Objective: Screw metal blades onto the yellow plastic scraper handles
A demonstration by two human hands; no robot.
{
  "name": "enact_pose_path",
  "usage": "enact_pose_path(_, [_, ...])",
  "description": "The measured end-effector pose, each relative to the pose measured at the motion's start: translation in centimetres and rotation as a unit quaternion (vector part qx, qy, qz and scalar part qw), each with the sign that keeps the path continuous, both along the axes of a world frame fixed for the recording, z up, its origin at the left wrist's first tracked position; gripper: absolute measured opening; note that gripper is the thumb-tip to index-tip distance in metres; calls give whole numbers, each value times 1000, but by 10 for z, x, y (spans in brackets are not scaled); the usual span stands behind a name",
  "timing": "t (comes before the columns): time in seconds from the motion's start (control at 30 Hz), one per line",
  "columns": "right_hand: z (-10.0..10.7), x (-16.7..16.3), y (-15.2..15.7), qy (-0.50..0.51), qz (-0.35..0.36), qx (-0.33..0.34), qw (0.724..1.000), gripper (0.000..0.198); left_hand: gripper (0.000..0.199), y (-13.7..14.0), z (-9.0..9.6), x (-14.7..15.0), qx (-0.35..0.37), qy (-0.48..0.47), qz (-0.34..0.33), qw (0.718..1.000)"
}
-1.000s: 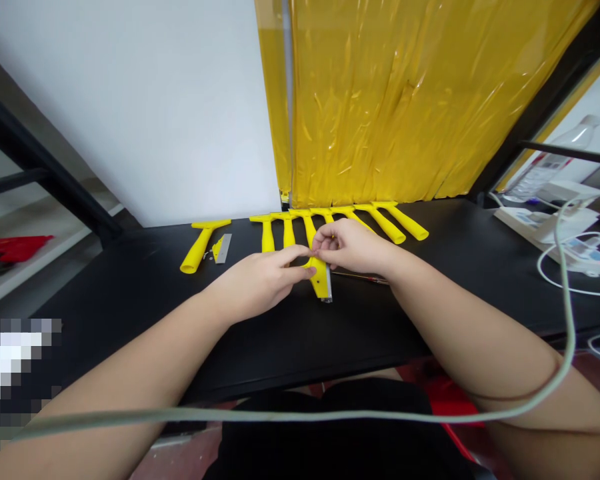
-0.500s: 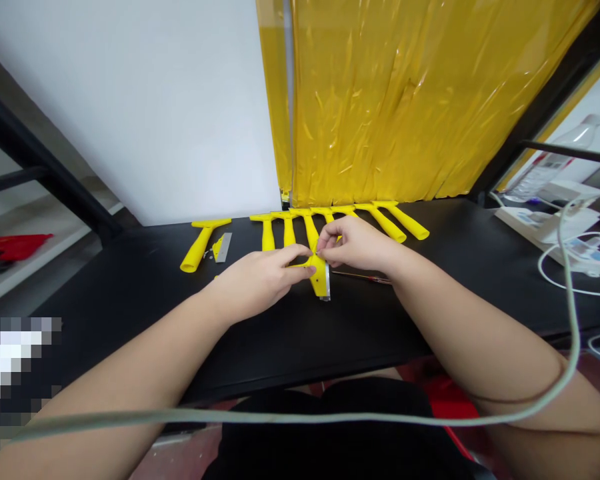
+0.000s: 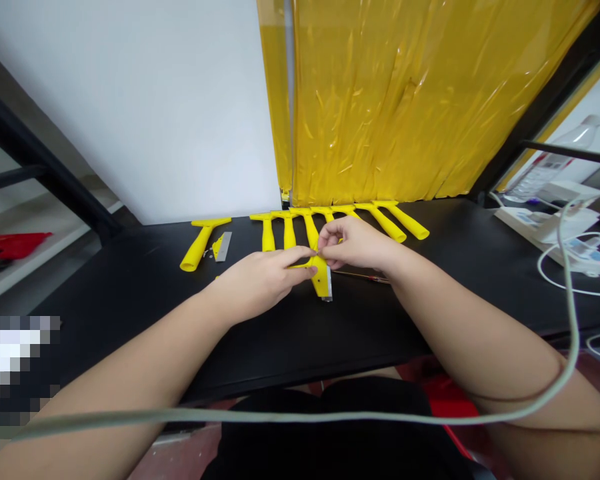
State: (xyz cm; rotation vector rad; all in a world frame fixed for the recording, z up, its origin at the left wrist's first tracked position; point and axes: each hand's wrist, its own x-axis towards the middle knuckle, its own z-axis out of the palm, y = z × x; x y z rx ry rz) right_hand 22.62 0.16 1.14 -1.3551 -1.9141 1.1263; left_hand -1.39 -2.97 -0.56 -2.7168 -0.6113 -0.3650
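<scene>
Holding yellow, silver-edged scraper (image 3: 321, 283)

Black flat tabletop (image 3: 305, 347): front lay open.
Yellow T-shaped plastic handles (image 3: 311, 230): crowded its back.
Pale round cable (image 3: 300, 417): crossed near side.

Place: workshop (apparently) | black worktable (image 3: 290, 350) | lined-up yellow T-shaped handles (image 3: 311, 229)

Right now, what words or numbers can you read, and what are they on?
None can be read.
Bottle: its label is too blurred.
White boxes on the right: any print is too small.
Nearest yellow tool: I see no writing.
</scene>
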Motion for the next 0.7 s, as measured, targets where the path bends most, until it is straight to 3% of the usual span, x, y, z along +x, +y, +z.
enact_pose_path(0.13, [1, -3, -1, 29, -7, -22, 999, 19, 37, 0, 1, 0, 0, -1, 4, 1000])
enact_pose_path(0.33, [-2, -1, 0, 11, 17, 19, 1000, 20, 38, -2, 3, 1, -3, 6, 20, 1000])
enact_pose_path(0.7, [1, -3, -5, -37, -23, 47, 998, 18, 41, -3, 3, 3, -4, 19, 35, 999])
